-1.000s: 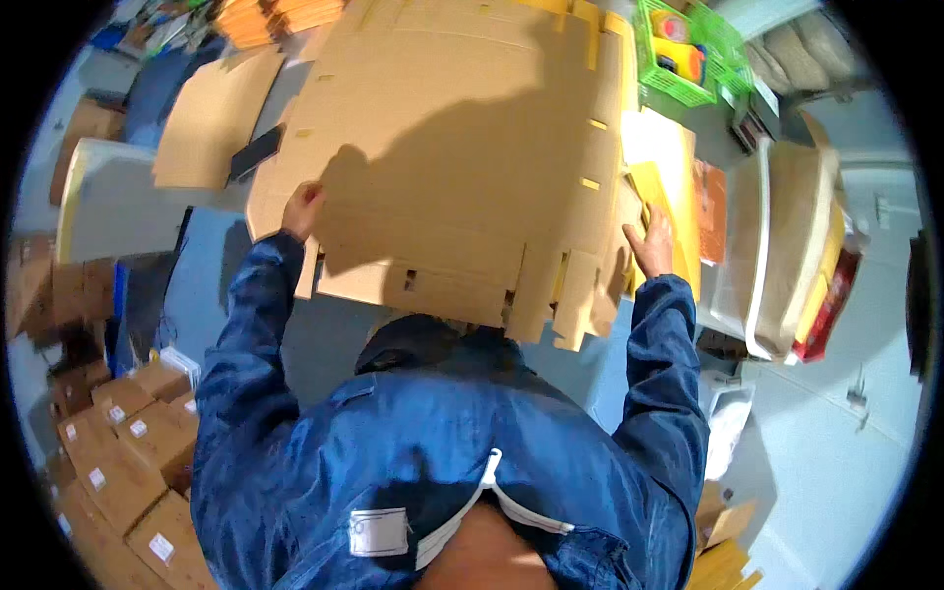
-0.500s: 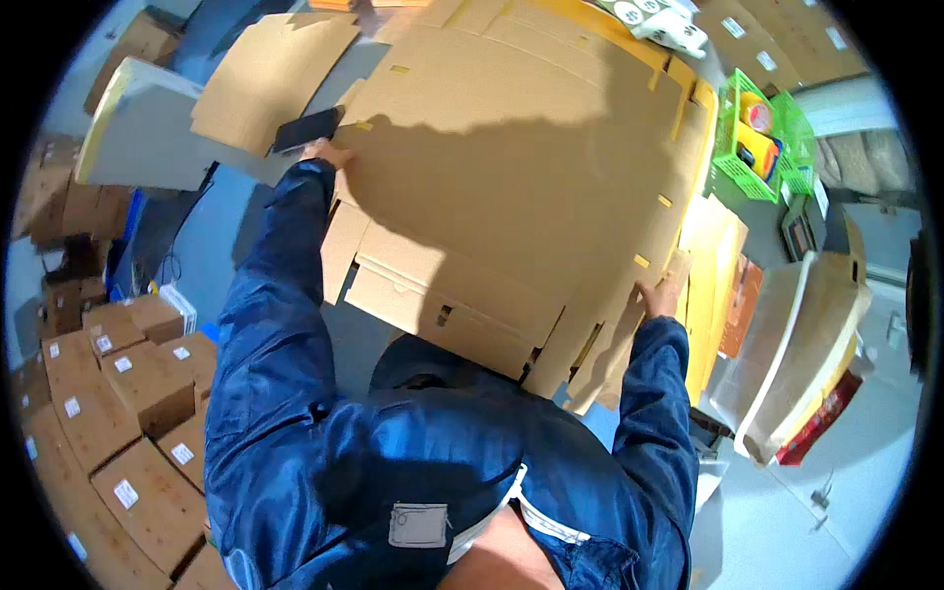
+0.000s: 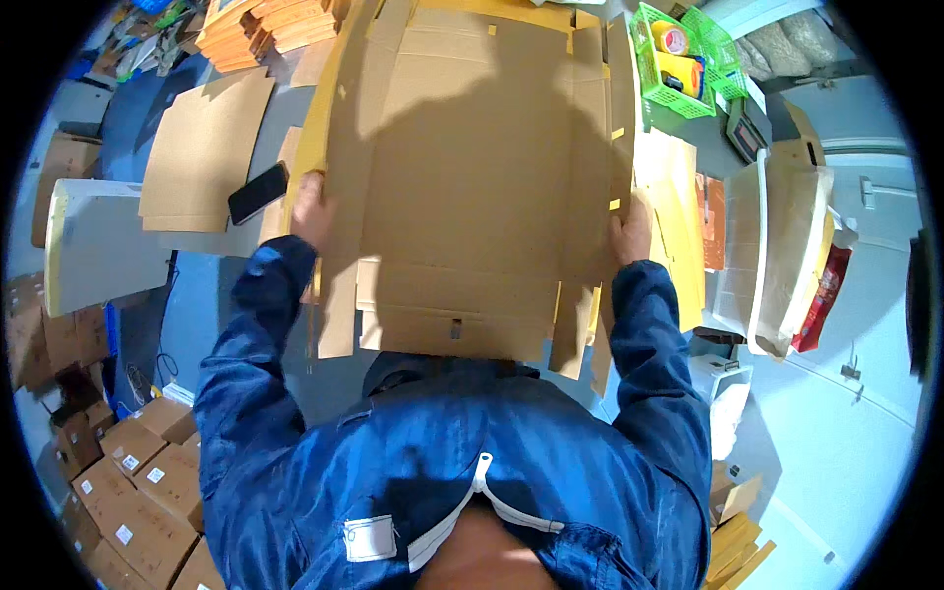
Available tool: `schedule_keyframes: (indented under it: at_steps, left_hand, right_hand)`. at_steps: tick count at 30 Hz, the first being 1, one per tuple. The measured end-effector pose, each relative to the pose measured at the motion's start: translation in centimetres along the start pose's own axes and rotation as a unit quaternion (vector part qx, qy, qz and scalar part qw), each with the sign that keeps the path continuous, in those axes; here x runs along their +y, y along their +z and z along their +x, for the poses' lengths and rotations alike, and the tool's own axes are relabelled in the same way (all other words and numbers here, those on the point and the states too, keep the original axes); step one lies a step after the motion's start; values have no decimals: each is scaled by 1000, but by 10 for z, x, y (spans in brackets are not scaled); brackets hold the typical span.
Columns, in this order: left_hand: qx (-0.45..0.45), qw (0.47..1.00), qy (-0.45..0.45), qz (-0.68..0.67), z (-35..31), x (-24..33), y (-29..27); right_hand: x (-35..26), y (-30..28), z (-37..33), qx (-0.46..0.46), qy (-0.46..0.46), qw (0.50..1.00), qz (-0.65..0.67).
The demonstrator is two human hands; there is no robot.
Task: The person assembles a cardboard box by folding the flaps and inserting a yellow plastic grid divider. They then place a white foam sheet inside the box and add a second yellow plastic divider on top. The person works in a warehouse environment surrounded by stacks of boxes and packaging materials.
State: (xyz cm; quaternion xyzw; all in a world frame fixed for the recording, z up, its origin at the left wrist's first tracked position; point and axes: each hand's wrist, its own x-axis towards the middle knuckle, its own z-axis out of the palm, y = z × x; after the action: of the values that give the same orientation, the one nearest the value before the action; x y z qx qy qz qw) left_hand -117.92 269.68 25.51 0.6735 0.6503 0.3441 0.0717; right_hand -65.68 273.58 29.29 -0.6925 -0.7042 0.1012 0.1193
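Observation:
A large brown cardboard box blank point(image 3: 472, 187) lies before my body, its near edge reaching my waist. Long side flaps run along its left and right and stand partly raised. My left hand point(image 3: 312, 208) grips the left flap, while my right hand point(image 3: 632, 231) holds the right one at about the same height. Fingers of both hands are partly hidden by the cardboard. Notched end flaps hang at the near corners, and yellow shows along the blank's outer face. A black phone point(image 3: 258, 194) rests just left of my left hand.
Flat cardboard point(image 3: 206, 152) lies at the left. A green basket point(image 3: 674, 59) with tape rolls stands at the far right, near yellow sheets point(image 3: 669, 216). Stacked orange pieces point(image 3: 295, 20) sit far left. Closed cartons point(image 3: 138, 492) fill the lower left.
The blank has turned from slanted to nearly straight before me, and its side flaps are now raised. My left hand has come nearer along the left side, away from the phone.

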Motion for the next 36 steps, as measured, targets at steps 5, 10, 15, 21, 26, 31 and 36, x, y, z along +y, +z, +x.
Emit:
schedule_keyframes:
  at_steps: [5,10,15,21,26,31,36]
  left_hand:
    - [10,974,-180,-140,3,32,26]
    - [-101,761,-507,-391,25,9,14]
    - [-351,796,-410,-274,44,-8,35]
    - [-219,943,-248,45,33,-6,66]
    - [-176,955,-229,70,26,-10,74]
    - [-200,954,-207,87,30,-24,76]
    - [-208,956,-185,97,28,-24,68]
  right_hand:
    - [-66,28,-14,14,167,889,425]
    - [-72,46,-5,-98,213,794,561]
    - [-63,74,16,-187,291,882,321]
    - [-83,100,27,-150,290,910,256]
    - [-123,87,37,-136,270,944,135]
    - [-125,81,52,-114,273,952,73]
    - [-75,73,57,-126,209,968,67]
